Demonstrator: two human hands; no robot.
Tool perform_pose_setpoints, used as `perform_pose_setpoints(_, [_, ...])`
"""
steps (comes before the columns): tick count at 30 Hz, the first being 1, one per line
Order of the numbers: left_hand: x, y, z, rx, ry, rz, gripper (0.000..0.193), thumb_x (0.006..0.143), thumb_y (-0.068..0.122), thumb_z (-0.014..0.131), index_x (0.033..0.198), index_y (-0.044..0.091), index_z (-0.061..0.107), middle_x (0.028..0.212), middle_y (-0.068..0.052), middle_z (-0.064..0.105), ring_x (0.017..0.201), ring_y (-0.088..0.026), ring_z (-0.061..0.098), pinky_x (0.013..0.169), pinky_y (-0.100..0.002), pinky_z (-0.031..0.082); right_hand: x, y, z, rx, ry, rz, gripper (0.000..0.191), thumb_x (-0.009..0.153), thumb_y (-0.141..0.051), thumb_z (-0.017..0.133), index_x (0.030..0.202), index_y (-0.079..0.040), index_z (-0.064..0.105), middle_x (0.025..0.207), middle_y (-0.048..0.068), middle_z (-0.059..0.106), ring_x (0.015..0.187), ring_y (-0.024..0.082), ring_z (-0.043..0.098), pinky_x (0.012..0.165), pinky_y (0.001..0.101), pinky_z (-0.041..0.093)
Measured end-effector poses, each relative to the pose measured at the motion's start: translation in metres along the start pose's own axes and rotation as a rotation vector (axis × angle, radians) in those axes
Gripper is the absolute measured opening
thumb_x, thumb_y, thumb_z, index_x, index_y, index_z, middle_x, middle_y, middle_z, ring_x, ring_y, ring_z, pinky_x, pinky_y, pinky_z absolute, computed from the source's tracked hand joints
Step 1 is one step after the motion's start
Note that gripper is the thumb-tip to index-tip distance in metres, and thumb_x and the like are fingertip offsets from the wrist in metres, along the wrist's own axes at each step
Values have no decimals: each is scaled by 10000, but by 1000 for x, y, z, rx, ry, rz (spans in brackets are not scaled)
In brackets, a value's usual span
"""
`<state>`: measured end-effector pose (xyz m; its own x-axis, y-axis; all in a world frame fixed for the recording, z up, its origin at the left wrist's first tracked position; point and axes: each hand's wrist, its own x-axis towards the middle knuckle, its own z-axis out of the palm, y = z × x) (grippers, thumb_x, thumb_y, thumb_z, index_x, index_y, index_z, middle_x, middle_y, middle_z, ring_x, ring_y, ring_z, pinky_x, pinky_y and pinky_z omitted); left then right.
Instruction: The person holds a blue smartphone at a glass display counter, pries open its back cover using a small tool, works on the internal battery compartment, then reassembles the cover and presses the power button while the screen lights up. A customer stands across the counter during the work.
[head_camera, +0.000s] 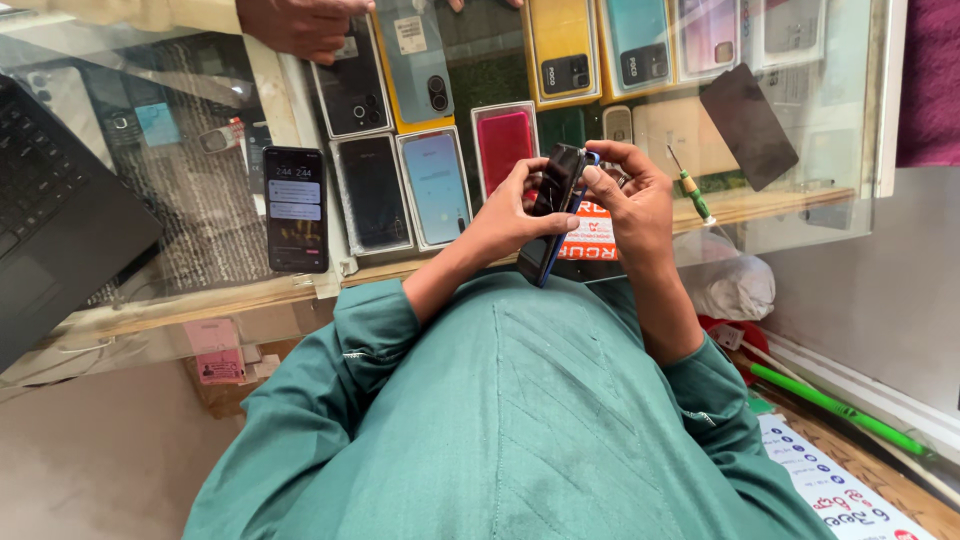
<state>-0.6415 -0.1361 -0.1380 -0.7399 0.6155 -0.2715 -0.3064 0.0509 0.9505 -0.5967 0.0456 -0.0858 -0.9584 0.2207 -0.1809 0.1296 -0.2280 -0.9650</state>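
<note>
Hands grip a dark phone above a glass counter: left clasps its side, right hand pinches the top edge. Slim, stiff and likely slippery and fragile, it is best held by its edges. A screwdriver lies nearby.

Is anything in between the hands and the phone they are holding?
Nothing visible. The left hand and the right hand both grip the dark phone directly, above the glass counter. The green screwdriver lies beside them, not between.
</note>
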Motion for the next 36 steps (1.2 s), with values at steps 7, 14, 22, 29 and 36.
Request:
perform_pose_setpoints(7, [-7,-2,-7,-79,-135,36,1104,685,304,937,1547,18,309,1408,-169,538,1275,-243,597,1098,-386,506,-4,3,-5,-25,-5,8,336,990,-58,739,1298,32,639,1114,100,684,943,116,713,845,273,634])
perform_pose_setpoints(14, [-6,-7,-11,-125,-197,37,1200,662,297,963,1580,29,238,1443,-182,507,1297,-259,577,1117,-403,505,-2,-2,-6,-97,-44,25,308,992,-84,722,1272,21,645,974,61,709,851,110,710,783,264,636])
perform_pose_setpoints(22, [-9,-9,-9,-18,-133,27,1269,631,346,975,1590,52,197,1473,-244,490,1379,-329,530,1159,-442,446,-9,0,-9,-68,-34,51,391,992,-25,680,1370,22,593,968,61,671,841,110,681,770,258,601])
perform_pose_setpoints(29, [-17,-1,-3,215,14,71,1222,647,380,963,1559,68,212,1458,-274,546,1420,-379,517,1202,-460,399,-28,0,-18,48,-130,65,692,887,51,695,1529,-14,445,1153,104,620,964,153,663,844,305,619])
perform_pose_setpoints(36, [-23,11,4,227,9,70,1198,696,338,929,1560,83,139,1377,-258,573,1325,-381,609,1143,-439,472,-36,5,-19,128,-130,46,751,889,73,733,1560,-39,414,1181,83,602,1030,143,646,916,327,625])
